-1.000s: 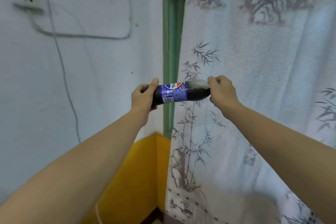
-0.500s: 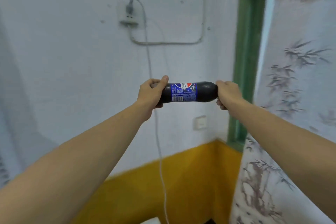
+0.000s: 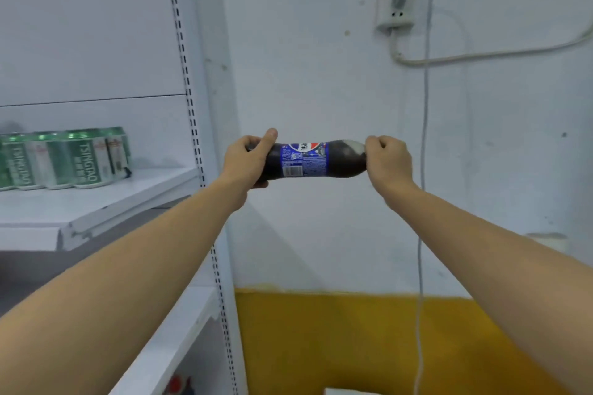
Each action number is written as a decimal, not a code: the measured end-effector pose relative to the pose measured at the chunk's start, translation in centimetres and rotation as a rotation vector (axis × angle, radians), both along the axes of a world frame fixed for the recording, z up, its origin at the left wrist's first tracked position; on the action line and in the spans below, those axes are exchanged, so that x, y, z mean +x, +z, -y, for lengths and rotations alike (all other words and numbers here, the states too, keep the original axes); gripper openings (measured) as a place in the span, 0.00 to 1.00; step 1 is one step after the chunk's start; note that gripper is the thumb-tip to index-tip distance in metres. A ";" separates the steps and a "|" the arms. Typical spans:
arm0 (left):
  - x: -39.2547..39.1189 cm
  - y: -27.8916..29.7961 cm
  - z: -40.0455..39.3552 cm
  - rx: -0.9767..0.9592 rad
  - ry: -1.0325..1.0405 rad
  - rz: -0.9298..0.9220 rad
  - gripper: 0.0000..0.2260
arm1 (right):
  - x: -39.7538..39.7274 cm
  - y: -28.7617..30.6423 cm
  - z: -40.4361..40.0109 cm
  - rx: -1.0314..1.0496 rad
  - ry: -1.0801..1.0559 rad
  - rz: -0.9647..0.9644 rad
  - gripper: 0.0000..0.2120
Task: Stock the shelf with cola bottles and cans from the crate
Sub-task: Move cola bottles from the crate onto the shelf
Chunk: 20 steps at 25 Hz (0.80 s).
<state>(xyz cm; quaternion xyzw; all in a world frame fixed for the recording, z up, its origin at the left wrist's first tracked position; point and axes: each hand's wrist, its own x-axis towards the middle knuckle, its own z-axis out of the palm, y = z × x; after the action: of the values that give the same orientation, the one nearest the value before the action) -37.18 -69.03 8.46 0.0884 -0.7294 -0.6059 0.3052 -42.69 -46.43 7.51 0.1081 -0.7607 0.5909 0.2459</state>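
Note:
A dark cola bottle with a blue label lies sideways in the air at chest height, in front of the white wall. My left hand grips its left end, thumb over the top. My right hand grips its right end, where foam shows inside. The white shelf unit stands to the left of the bottle; its board is bare on the right part. The crate is out of view.
A shrink-wrapped pack of green Tsingtao cans sits on the shelf at the left. A perforated upright edges the unit. A wall socket with a hanging cable is at the right. A lower shelf board shows below.
The view has swung left: the curtain and green door frame are gone and the shelf unit with the can pack has come into sight. Both hands still hold the bottle sideways.

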 end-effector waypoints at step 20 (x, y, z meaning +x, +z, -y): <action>30.7 1.1 6.3 -0.174 0.907 -0.255 0.10 | 15.9 1.3 20.0 -0.073 0.741 -0.004 0.16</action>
<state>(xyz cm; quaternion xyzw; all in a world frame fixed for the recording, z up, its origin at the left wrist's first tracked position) -6.47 -75.34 9.51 0.2968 -0.6222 -0.3544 0.6319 -26.77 -66.47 8.84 0.3686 -0.6479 0.6663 0.0205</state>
